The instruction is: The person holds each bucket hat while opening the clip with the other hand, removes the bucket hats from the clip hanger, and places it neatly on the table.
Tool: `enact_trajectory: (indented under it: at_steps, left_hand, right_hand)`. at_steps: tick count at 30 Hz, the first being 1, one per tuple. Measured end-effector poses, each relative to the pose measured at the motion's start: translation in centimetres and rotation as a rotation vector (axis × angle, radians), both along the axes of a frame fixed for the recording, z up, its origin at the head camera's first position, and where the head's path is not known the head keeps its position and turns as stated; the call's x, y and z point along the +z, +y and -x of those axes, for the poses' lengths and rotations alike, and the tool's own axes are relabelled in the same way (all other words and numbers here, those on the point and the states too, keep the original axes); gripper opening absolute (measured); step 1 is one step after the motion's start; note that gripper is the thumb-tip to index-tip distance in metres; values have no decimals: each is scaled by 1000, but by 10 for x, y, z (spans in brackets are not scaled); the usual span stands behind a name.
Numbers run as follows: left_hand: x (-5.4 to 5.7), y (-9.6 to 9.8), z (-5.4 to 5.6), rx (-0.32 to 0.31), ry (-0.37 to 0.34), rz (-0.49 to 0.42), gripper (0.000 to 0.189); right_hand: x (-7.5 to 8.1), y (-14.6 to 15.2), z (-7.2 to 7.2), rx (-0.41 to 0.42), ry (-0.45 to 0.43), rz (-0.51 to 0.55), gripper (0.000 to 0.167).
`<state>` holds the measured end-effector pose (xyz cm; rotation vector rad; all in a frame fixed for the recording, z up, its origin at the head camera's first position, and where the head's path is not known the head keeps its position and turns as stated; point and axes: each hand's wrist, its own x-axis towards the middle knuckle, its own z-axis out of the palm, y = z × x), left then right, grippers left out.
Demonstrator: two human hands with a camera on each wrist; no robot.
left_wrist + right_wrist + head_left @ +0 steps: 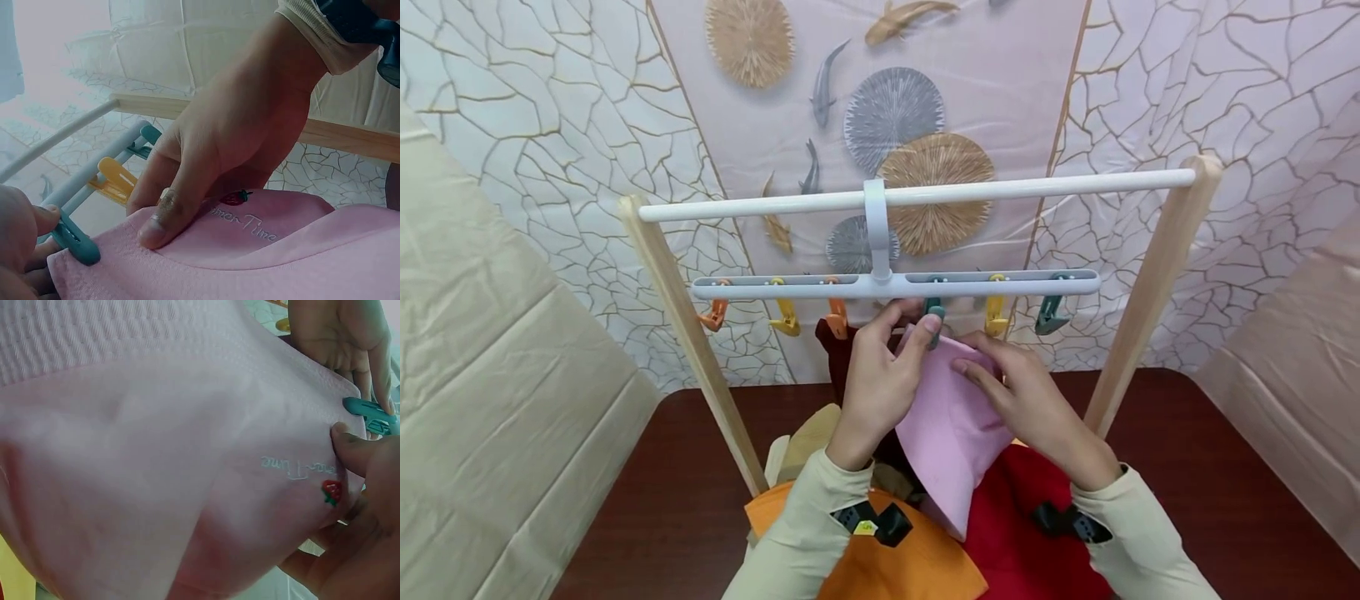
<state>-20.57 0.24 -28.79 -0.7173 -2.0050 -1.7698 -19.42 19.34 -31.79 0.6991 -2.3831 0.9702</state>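
Observation:
A pink bucket hat [951, 425] hangs below a pale hanger [820, 290], between both hands. My left hand [880, 383] pinches the dark green clip [935, 327] just right of the hanger's middle, thumb on its lever. The clip's tip overlaps the hat's corner in the left wrist view. With thumb and fingers, my right hand [1037, 404] pinches the hat's edge to the right of that clip. White stitched lettering and a small strawberry patch [332, 492] show on the hat in the right wrist view.
The hanger hooks over a white rod [760, 206] on a wooden frame [692, 350]. Orange, yellow and green clips line it. Dark maroon fabric [838, 354] hangs behind the left hand. An orange hat [902, 558] and red fabric [1026, 517] lie below, near the forearms.

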Motion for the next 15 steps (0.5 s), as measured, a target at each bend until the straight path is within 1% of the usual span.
enact_trajectory:
  at_steps: [3, 7, 10, 15]
  left_hand:
    - [0, -1, 1, 0, -11, -20, 28]
    - [0, -1, 2, -11, -37, -48, 29]
    - [0, -1, 3, -15, -36, -78, 27]
    - [-1, 0, 3, -34, -32, -145, 22]
  right_hand:
    - [-2, -1, 1, 8, 5, 6, 16]
    - [-4, 0, 1, -2, 25, 20, 21]
    - [-6, 1, 0, -4, 44, 23, 24]
    - [-12, 7, -1, -7, 68, 13, 21]
